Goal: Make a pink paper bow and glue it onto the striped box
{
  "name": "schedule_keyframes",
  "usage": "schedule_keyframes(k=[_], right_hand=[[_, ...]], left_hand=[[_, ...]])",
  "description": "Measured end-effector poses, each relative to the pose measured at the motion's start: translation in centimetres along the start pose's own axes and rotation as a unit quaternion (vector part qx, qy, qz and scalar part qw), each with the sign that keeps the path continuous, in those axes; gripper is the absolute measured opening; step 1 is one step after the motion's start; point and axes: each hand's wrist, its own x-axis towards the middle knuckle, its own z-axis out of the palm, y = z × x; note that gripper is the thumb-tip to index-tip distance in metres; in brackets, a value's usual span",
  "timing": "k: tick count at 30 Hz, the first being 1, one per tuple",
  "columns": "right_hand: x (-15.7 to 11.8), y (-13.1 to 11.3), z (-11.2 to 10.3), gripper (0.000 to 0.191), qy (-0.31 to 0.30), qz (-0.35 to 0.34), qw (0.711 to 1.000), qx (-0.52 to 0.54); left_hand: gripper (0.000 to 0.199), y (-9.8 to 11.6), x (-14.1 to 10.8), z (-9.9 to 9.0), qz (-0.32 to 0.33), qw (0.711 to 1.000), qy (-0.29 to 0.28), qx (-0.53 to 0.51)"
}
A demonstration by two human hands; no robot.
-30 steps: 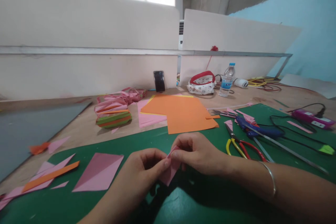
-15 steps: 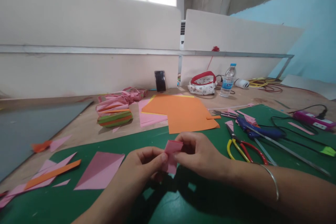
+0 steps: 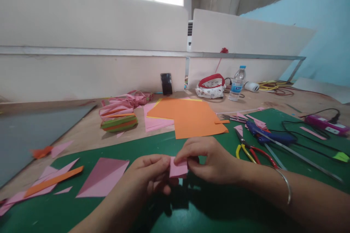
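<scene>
Pink folded paper (image 3: 178, 168), one piece, two hands (image 3: 154, 174)

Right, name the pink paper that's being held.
The small folded piece, between the left hand and right hand; the other pink papers lie unheld.

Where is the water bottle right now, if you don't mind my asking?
In the head view, the water bottle stands right of centre at the back of the table, just right of the white-and-red pouch.
</scene>
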Motion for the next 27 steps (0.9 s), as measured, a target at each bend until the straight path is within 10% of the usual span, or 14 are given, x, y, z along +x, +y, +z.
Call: schedule_keyframes(k=[6,17,27], right_hand=[[-0.2,-0.1,-0.2,0.034,-0.028,-0.022,0.999,-0.026],[0.0,-0.6,0.6,0.01,-0.019,0.175,0.982,0.074],[-0.1,-0.3,0.8,0.006,-0.009,0.074,0.997,-0.01]], left_hand=[[0.017,0.1,0.5,-0.2,0.01,0.997,0.036,0.07],[0.019,0.0,-0.2,1.1,0.063,0.972,0.067,0.214],[0.026,-1.8,0.0,0.5,0.069,0.962,0.036,0.261]])
